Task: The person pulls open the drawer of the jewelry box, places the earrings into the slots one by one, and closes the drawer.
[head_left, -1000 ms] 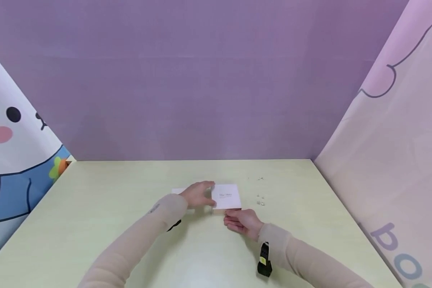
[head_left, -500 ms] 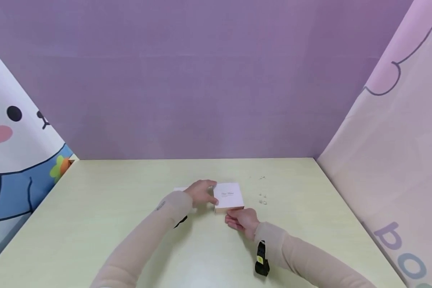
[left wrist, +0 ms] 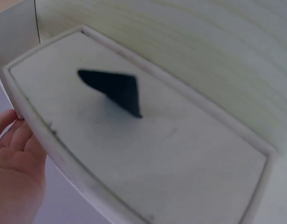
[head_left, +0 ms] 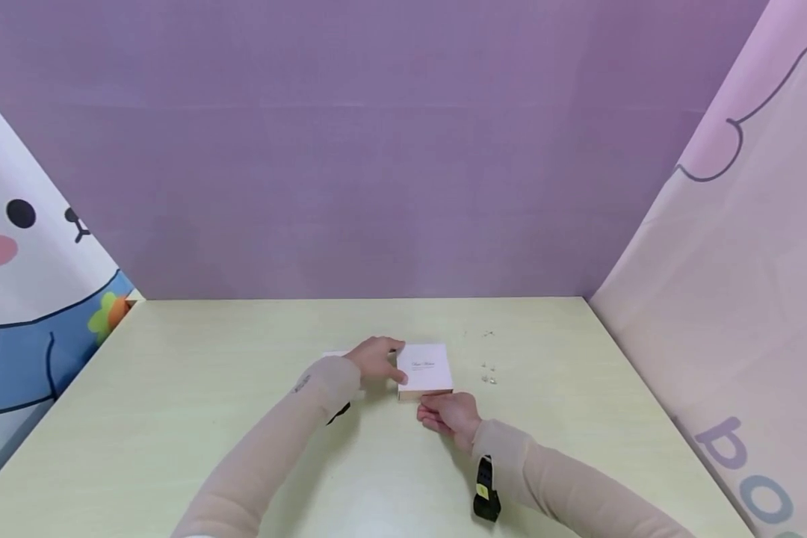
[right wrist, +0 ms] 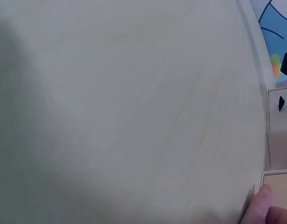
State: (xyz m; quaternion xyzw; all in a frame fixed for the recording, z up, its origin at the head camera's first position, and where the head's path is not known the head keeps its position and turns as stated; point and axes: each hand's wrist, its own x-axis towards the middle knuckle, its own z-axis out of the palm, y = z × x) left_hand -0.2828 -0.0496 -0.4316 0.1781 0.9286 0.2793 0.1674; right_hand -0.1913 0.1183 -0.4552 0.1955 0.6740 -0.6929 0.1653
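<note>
A flat white box [head_left: 425, 368] with small printed lettering lies near the table's middle, its near side showing tan. My left hand [head_left: 374, 359] grips it at the left, thumb at the near corner and a finger at the far corner. My right hand [head_left: 448, 415] is at the near edge, its fingers bent. In the right wrist view the thumb [right wrist: 261, 203] lies over the white rim beside the tan face. Beneath my left wrist is a white tray-like piece [left wrist: 181, 135] with a black tab [left wrist: 116, 88]. From above, the hand mostly hides this piece.
Several tiny shiny pieces [head_left: 489, 379] lie on the pale table [head_left: 551, 418] to the right of the box, with another small thin piece [head_left: 489, 333] farther back. A purple backdrop [head_left: 363, 164] stands behind the table, and printed cloth panels rise at both sides.
My left hand and forearm have shifted slightly right against the box. The right hand has edged a little left along its near side. The box stays in nearly the same place.
</note>
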